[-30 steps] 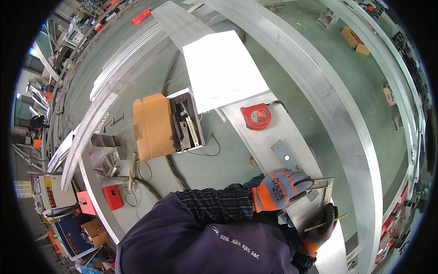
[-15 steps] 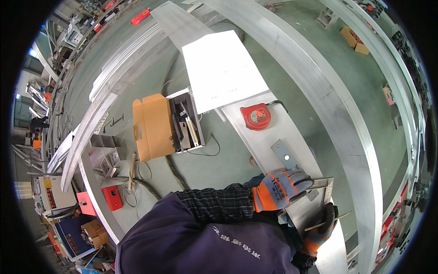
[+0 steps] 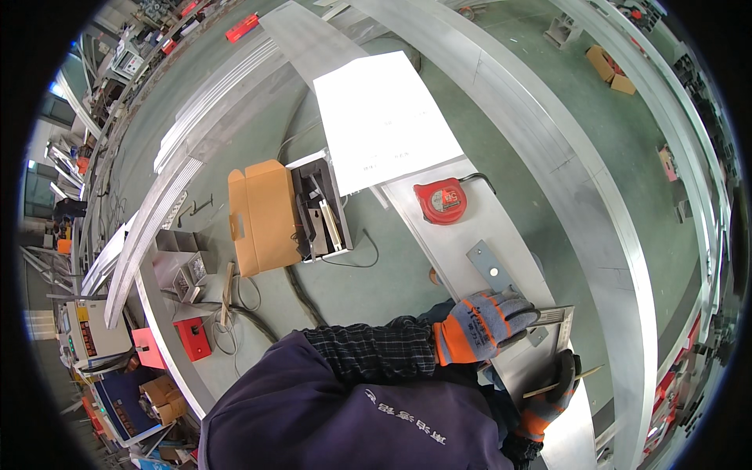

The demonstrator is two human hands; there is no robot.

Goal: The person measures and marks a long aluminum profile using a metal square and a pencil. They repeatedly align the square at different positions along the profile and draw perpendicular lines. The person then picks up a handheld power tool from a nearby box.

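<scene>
My left hand (image 3: 478, 325), in a grey and orange glove, has its fingers curled at a flat L-shaped metal square (image 3: 565, 325) on the long metal bar (image 3: 509, 227). The glove hides part of the square. Nearer me, my right hand (image 3: 554, 395), in a matching glove with dark fingers, is closed round a thin pencil (image 3: 591, 370) whose ends stick out on both sides. Beyond my left hand, a grey metal plate with a hole (image 3: 489, 262) lies on the bar. Farther along sit a red tape measure (image 3: 441, 201) and white paper sheets (image 3: 384, 117).
Left of the bar, an open cardboard box (image 3: 265, 219) with tools stands on the green floor. A long curved-looking metal beam (image 3: 580, 157) runs along the right. Cables, a red box (image 3: 192, 339) and metal profiles (image 3: 184, 117) lie to the left.
Almost nothing differs. The view has shifted very slightly; both hands keep their places, and the pencil stays in my right hand.
</scene>
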